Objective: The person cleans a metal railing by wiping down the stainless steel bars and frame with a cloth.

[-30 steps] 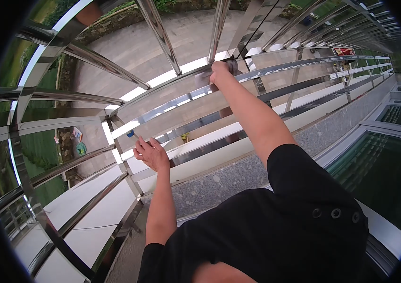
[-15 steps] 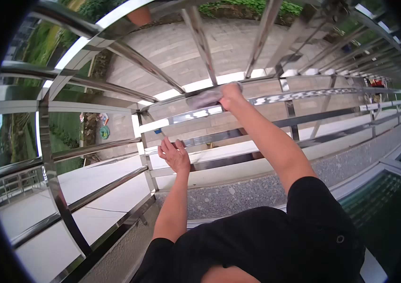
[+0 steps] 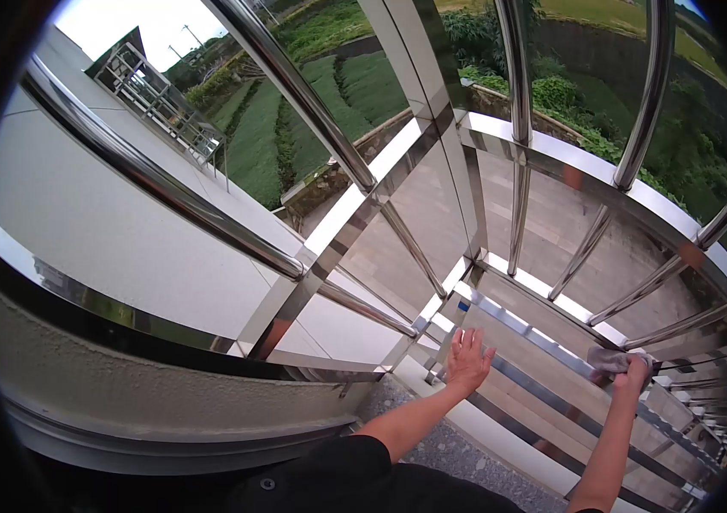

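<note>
A greyish cloth (image 3: pixel 607 362) is bunched in my right hand (image 3: pixel 637 374), which rests by a horizontal bar of the steel railing (image 3: pixel 560 350) at the lower right. My left hand (image 3: pixel 467 362) has its fingers spread and holds nothing. It is over the lower bars near the railing's corner, just below a small blue patch (image 3: pixel 463 304). Whether its fingertips touch the metal I cannot tell.
Upright steel bars (image 3: pixel 520 77) and a thick corner post (image 3: pixel 464 192) rise ahead. A rough wall ledge (image 3: pixel 150 368) runs along the left. Beneath lie a paved yard (image 3: pixel 551 222) and green plots (image 3: pixel 320 94). A speckled stone sill (image 3: pixel 457 453) is under my left arm.
The view has swung left towards the railing's corner, so both hands now appear further right and lower. The cloth is still in my right hand, and my left hand remains spread.
</note>
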Action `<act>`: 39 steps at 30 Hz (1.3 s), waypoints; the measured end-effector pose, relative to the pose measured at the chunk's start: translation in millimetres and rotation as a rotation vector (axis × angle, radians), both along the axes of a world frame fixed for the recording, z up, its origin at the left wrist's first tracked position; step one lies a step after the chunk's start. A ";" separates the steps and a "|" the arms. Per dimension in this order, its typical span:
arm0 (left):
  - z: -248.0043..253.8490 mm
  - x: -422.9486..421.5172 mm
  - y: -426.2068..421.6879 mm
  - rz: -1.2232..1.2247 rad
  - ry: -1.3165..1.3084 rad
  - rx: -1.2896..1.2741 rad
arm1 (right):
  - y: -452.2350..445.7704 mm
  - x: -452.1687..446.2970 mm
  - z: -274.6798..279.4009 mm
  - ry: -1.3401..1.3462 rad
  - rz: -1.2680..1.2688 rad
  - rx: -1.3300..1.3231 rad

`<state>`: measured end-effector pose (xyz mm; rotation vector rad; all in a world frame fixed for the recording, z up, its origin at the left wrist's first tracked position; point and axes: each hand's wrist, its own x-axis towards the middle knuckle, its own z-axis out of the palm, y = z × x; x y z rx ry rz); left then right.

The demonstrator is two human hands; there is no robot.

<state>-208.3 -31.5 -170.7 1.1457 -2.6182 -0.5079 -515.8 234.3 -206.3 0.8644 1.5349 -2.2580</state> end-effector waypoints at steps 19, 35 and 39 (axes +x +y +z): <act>0.7 0.5 2.6 0.019 -0.039 -0.050 | -92.8 53.8 36.0 -0.041 0.113 -0.115; -5.1 -4.9 -0.8 -0.017 -0.054 -0.003 | -146.2 82.4 62.2 0.058 0.147 0.421; -5.8 -4.8 -0.4 -0.006 -0.067 0.012 | -175.5 88.7 28.4 0.059 0.230 0.410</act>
